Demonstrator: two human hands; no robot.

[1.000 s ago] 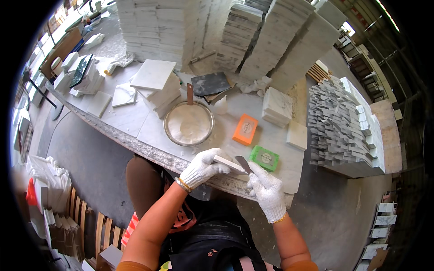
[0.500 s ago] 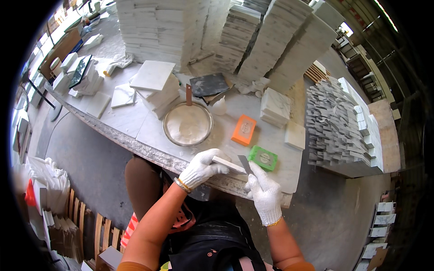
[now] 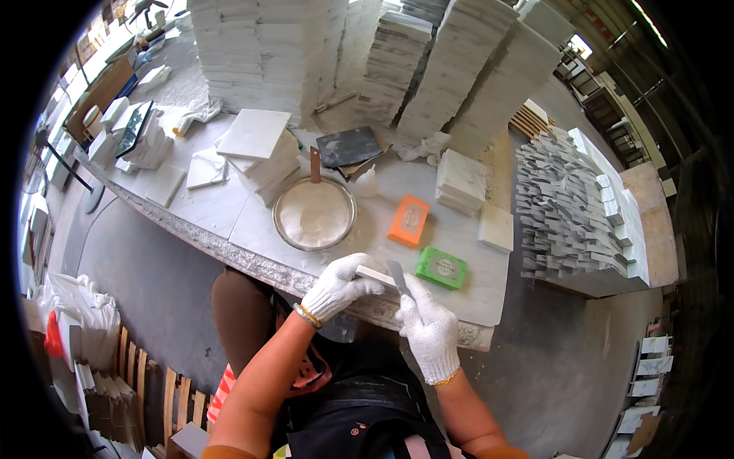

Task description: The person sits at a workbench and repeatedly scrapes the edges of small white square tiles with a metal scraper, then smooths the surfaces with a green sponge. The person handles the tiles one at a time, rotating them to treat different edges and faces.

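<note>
Both hands wear white knit gloves. My left hand (image 3: 336,287) grips a small white stone tile (image 3: 376,275) by its left end, holding it level over the table's near edge. In my right hand (image 3: 430,333) is a thin grey metal blade (image 3: 398,277), whose tip rests against the tile's right end. Just beyond the hands lie a green block (image 3: 442,268) and an orange block (image 3: 408,220). A round metal pan of white powder (image 3: 314,214), with a brown handle standing in it, sits to the left of them.
The marble worktable (image 3: 229,222) carries piles of white square tiles (image 3: 256,149), a dark slate piece (image 3: 349,146) and a small tile stack (image 3: 460,180). Tall tile stacks (image 3: 260,46) line the back. Grey mosaic pieces (image 3: 569,206) fill a bench at right. Concrete floor lies below.
The two hands have come slightly closer together and shifted a little to the right along the table edge. The blade's tip now sits at the tile's end.
</note>
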